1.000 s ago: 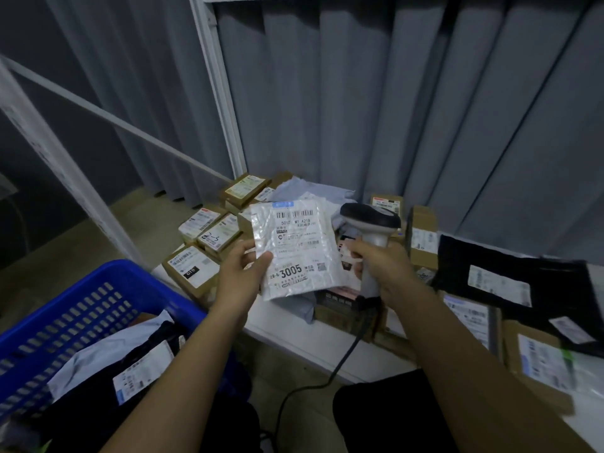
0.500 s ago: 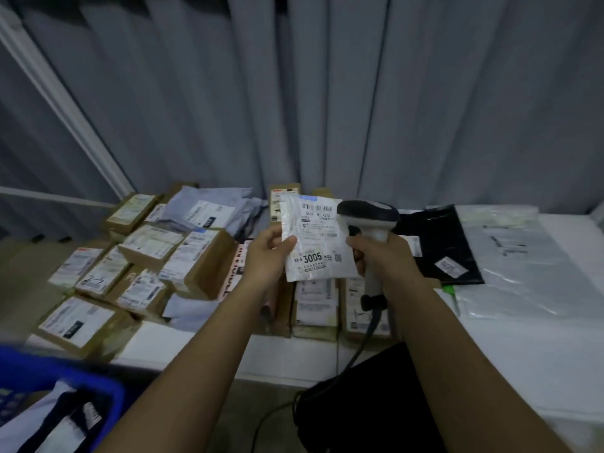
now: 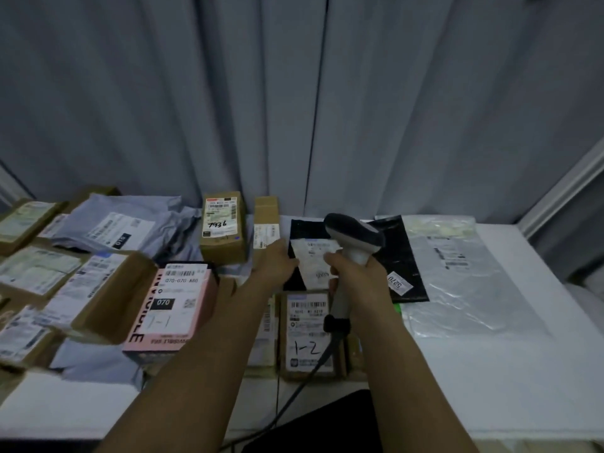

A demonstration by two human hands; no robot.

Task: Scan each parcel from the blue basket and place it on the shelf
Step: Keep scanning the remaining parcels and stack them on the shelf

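My left hand [image 3: 280,262] pinches the small parcel [image 3: 314,260]; my right hand [image 3: 354,275] grips the scanner [image 3: 354,238]. I should lay the parcel flat on the shelf [image 3: 510,361], label up.

Parcel [image 3: 314,263]: small clear/white poly bag w/ white label, printing blurred, can't read it. Held up above shelf [image 3: 490,371], tilted, label toward camera, in front of a black mailer and just above a brown box marked "1-2". Left hand [image 3: 277,261] pinches its left edge. Scanner [image 3: 354,243]: grey/white handheld, dark head, upright in right hand [image 3: 358,276], right up against parcel's right edge; black cable hangs from grip. Shelf: white, flat.
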